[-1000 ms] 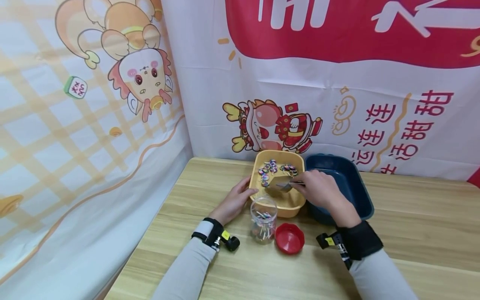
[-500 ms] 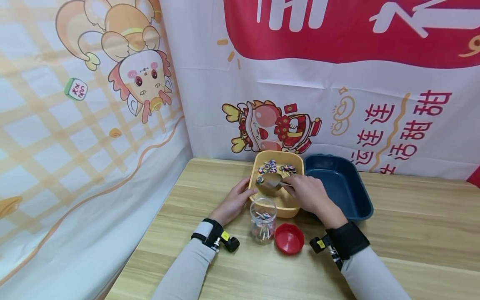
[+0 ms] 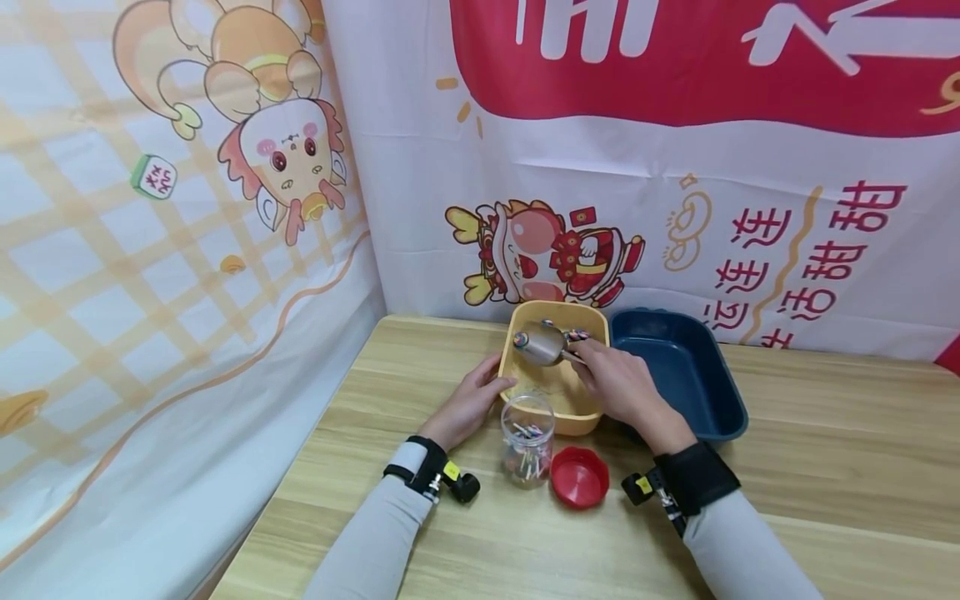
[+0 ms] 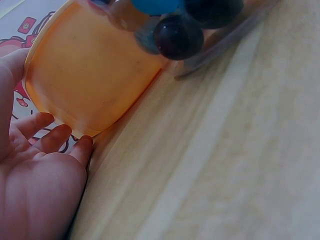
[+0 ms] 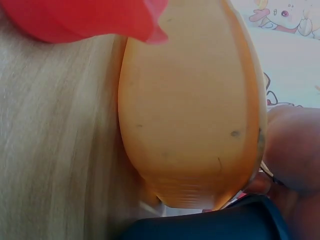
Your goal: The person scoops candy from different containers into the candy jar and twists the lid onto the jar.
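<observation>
Ana: Lollipops (image 3: 573, 334) sit heaped at the far end of the yellow tub (image 3: 525, 320), and the right hand (image 3: 617, 382) grips the handle of a metal scoop (image 3: 542, 343) there, fingers curled round it. The scoop's mouth points left, low inside the tub by the heap. I'd guess that is how you get under small, loose sweets.

Ben: And the left hand (image 3: 472, 402)?

Ana: Resting against the tub's left outer wall, fingers straight and relaxed, holding nothing. The left wrist view shows the fingertips (image 4: 83, 143) just at the orange-yellow wall (image 4: 90, 75). It looks like bracing, so the tub won't slide while the scoop pushes through it.

Ben: What's nearest the person?

Ana: A clear jar (image 3: 527, 437) stands upright on the wooden table (image 3: 825, 467), just in front of the tub's near wall, with some lollipops already inside, sticks down. Its red lid (image 3: 579, 476) lies open side up, just to the right of it. Jar open and close to the tub means a short carry, I'd say.

Ben: The blue one?

Ana: A dark blue tub (image 3: 712, 375) sits beside the yellow one on its right, the two about touching. I see nothing in it; the right forearm crosses its near left corner.

Ben: Anything in the scoop?

Ana: One lollipop shows at its mouth; beyond that I cannot tell.
</observation>
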`<state>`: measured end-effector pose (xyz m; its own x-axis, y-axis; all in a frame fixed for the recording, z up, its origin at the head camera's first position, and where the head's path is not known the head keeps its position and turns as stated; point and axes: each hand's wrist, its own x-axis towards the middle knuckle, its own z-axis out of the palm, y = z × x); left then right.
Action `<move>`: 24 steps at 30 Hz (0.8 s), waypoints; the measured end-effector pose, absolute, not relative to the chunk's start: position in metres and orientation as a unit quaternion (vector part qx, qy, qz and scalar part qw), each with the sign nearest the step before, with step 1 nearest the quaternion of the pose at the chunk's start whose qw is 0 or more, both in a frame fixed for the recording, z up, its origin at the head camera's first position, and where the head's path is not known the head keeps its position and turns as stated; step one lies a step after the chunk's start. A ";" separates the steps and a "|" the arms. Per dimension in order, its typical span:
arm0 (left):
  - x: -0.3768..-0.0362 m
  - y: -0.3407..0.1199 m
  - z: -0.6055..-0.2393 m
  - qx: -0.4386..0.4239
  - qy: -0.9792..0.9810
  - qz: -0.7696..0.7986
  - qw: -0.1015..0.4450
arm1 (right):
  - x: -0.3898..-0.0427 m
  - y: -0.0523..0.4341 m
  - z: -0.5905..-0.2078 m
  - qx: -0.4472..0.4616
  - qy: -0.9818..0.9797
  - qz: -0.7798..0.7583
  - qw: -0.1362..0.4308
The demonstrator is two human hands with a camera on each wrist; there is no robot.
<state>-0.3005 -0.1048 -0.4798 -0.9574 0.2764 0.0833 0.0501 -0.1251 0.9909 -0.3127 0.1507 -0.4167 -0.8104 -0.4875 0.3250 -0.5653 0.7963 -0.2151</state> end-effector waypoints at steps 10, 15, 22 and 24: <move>-0.300 -0.104 -0.482 0.135 0.649 0.745 0.073 | -0.317 0.158 -0.412 0.261 -0.931 0.232 0.109; -0.299 -0.103 -0.482 0.121 0.652 0.744 0.078 | -0.315 0.166 -0.399 0.277 -0.895 0.336 0.102; -0.298 -0.103 -0.478 0.092 0.666 0.737 0.077 | -0.303 0.178 -0.369 0.308 -0.849 0.417 0.105; -0.298 -0.103 -0.478 0.090 0.666 0.736 0.079 | -0.298 0.182 -0.359 0.313 -0.848 0.411 0.116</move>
<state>-0.2985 -0.1029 -0.4775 -0.9712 0.2366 0.0277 0.0040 -0.1001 0.9950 -0.2980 0.1815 -0.3595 -0.7772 -0.4355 0.4542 -0.6264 0.4665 -0.6245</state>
